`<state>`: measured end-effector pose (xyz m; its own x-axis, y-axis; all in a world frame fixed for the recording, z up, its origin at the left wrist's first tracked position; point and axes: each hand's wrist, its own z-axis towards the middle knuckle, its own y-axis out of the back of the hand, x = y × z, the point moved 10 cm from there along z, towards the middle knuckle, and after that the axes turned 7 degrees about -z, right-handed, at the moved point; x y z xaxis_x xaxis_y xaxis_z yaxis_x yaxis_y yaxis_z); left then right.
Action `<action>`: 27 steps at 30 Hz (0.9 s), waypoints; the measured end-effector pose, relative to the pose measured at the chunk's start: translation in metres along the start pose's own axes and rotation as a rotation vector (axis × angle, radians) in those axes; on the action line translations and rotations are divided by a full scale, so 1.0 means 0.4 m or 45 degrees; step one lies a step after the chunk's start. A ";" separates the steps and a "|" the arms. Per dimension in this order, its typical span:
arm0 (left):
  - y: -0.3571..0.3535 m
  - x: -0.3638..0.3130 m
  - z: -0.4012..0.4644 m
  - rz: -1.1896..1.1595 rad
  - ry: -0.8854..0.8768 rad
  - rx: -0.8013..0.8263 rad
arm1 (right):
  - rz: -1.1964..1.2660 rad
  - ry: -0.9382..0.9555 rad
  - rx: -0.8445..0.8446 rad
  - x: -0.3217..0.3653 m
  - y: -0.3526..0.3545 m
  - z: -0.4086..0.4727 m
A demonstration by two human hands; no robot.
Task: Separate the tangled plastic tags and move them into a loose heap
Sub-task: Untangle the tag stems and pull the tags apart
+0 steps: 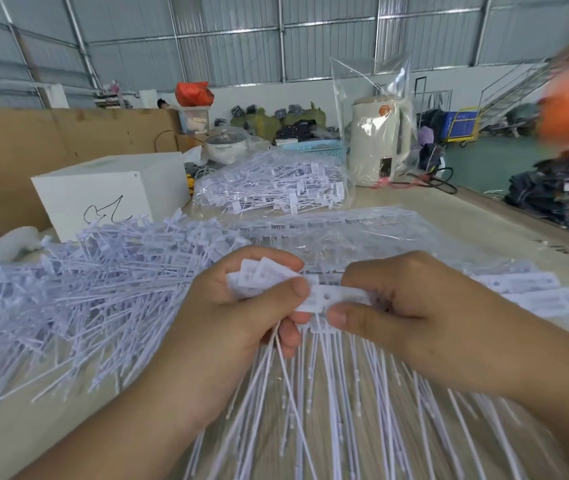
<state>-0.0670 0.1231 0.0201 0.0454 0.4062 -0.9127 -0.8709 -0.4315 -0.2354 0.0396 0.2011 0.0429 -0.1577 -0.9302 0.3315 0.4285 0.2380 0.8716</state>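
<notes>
Both hands met at the middle of the view, just above the surface. The left hand was closed around a bunch of white plastic tags, their flat heads fanning out above its thumb and their long thin tails hanging down past the wrist. The right hand pinched one tag head, the one with a small hole, between thumb and forefinger, so the two hands almost touched across it. More tails spread over the surface below and between the forearms. To the left of the left hand lay the loose heap of separated tags. Beyond the hands sat a clear bag of tags, with a white box to its left.
</notes>
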 end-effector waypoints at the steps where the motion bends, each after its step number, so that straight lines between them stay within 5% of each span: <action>1: -0.004 0.001 -0.002 0.027 -0.004 0.012 | -0.005 0.013 -0.003 0.004 -0.002 0.000; 14: 0.007 -0.007 0.005 -0.031 0.050 -0.007 | -0.008 -0.039 -0.048 -0.011 0.012 -0.002; 23: 0.002 -0.009 -0.005 -0.333 -0.018 -0.168 | 0.020 -0.079 -0.374 0.030 0.041 -0.012; 27: 0.039 0.001 0.003 -0.419 0.002 -0.281 | 0.147 -0.229 -0.729 -0.031 0.112 -0.039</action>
<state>-0.0811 0.1174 0.0165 0.3056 0.5507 -0.7767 -0.6836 -0.4410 -0.5816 0.0745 0.2191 0.0722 -0.2081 -0.8338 0.5113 0.8542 0.0997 0.5103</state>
